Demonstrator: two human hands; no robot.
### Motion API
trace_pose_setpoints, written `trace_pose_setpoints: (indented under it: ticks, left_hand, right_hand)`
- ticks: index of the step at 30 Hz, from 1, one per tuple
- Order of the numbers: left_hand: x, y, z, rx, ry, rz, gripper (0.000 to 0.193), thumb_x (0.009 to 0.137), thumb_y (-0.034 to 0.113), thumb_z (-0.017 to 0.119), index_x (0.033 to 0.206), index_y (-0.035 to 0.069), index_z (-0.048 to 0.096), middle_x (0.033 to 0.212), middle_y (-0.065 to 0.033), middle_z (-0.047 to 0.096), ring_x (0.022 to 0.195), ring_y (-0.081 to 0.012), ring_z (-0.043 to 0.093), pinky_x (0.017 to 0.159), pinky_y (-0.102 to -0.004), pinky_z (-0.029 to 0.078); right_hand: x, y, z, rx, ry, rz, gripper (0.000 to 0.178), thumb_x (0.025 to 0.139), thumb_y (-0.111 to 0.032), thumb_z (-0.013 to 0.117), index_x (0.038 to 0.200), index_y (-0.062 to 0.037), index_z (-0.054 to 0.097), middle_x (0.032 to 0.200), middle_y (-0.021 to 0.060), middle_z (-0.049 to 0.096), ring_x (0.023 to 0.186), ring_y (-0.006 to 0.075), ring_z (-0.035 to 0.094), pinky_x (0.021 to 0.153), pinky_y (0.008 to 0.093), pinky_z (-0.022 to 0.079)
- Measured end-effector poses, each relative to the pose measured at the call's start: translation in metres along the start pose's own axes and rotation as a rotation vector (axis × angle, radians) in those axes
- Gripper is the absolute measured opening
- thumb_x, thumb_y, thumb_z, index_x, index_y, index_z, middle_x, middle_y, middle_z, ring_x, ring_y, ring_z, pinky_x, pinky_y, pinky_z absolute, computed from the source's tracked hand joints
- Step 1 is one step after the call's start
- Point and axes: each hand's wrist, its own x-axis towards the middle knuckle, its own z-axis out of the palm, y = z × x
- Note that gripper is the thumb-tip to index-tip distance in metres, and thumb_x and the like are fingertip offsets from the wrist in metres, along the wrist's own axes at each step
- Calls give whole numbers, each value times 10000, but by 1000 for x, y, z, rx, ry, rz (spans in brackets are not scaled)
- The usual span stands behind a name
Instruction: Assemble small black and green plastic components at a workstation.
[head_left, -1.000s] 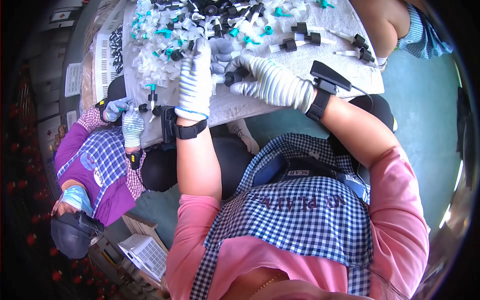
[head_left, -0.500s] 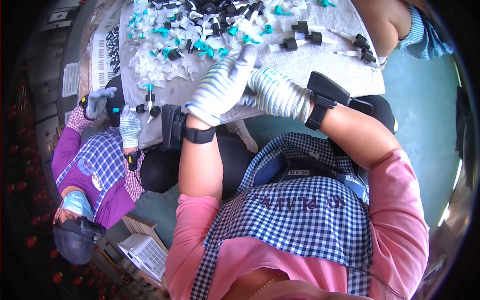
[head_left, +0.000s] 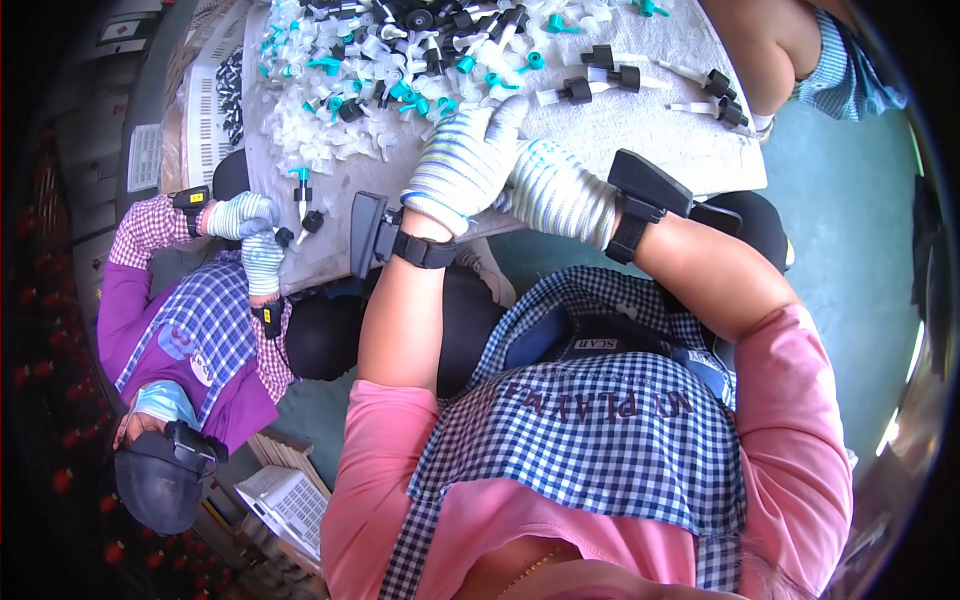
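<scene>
My left hand (head_left: 458,165), in a striped knit glove, is closed at the table's near edge. Its fingers press against my right hand (head_left: 562,190), gloved alike and also closed. Whatever lies between the two hands is hidden by the gloves. Just beyond them is a heap of clear plastic pump parts (head_left: 330,120), mixed with teal pump heads (head_left: 408,95) and black ones. To the right of the heap, several black pump heads with pale stems (head_left: 625,78) lie on the white-covered table (head_left: 690,150).
At left, a co-worker's gloved hands (head_left: 250,225) meet at the table edge beside a teal-and-black pump (head_left: 302,190) and a black pump head (head_left: 313,221). Another person's bare knee (head_left: 760,50) is at the far right corner. A white crate (head_left: 285,505) stands at lower left.
My left hand has shifted slightly right and down, its wrist nearer my right hand. The co-worker's hands, apart before, have come together, and the teal piece near them is out of sight.
</scene>
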Motion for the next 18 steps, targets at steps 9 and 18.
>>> trace_pose_setpoints:
  ticks: [9, 18]
  left_hand:
    - [-3, 1, 1, -30, 8, -100, 553, 897, 112, 540, 1440, 110, 436, 1132, -219, 603, 950, -392, 601, 808, -477, 486]
    - [0, -37, -8, -673, 551, -610, 357, 992, 354, 541, 1012, 28, 686, 843, -132, 701, 753, -277, 664, 709, -389, 513]
  right_hand:
    - [1, 1, 7, -33, -1, -1, 243, 803, -179, 668, 1023, -76, 664, 911, 168, 679, 828, 384, 649, 724, 466, 521]
    - [14, 1, -22, -75, 81, -1, 333, 887, -242, 633, 1204, -140, 626, 880, 172, 671, 830, 377, 652, 748, 454, 507]
